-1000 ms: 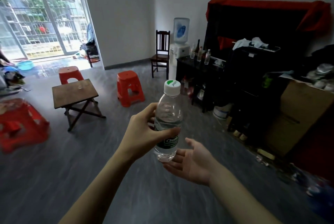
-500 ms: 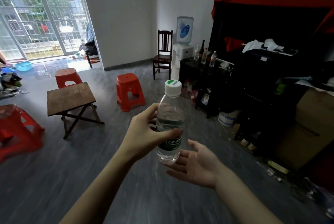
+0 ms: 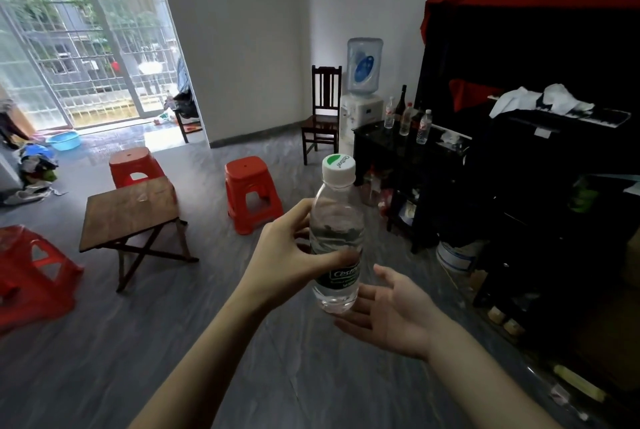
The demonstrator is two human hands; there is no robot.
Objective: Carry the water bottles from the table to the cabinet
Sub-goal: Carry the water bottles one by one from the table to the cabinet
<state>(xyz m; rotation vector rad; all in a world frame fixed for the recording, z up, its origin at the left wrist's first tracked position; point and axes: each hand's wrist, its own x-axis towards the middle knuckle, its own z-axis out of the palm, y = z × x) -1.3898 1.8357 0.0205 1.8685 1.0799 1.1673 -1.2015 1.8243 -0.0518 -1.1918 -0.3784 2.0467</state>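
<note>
Room: grey floor, with a window wall far off to the left of the grip.
Cabinet [image 3: 398, 165]: a dark, low unit ahead and to the right of the grip, well apart from it; this is judged to be the drop-off point.
Cabinet top: three clear bottles [image 3: 407, 120] and a dark one already stand there, near the water dispenser [image 3: 363, 82].
Worktop [image 3: 130, 210]: a small folding wooden table to the left of the grip and a little beyond it; no bottle shows on it, only a faint clear patch I cannot identify.
Stools: a red stool [image 3: 252, 193] stands between the worktop and the cabinet.
Water bottle [image 3: 337, 238]: held in mid-air, long axis upright, white cap on top, green label low down and part covered by the thumb.
Left hand [image 3: 287, 255]: this is the grip; thumb across the front of the bottle, fingers curled round the far side at mid-height, closed firmly on it.
Right hand [image 3: 391, 314]: palm up, fingers loosely spread, just below and to the right of the bottle's base; whether it touches the base I cannot tell.
Key relation: the cabinet lies forward and right of the grip, so the carry goes that way.
Nearer hand: the right sits on the cabinet side, but the left holds the load.
</note>
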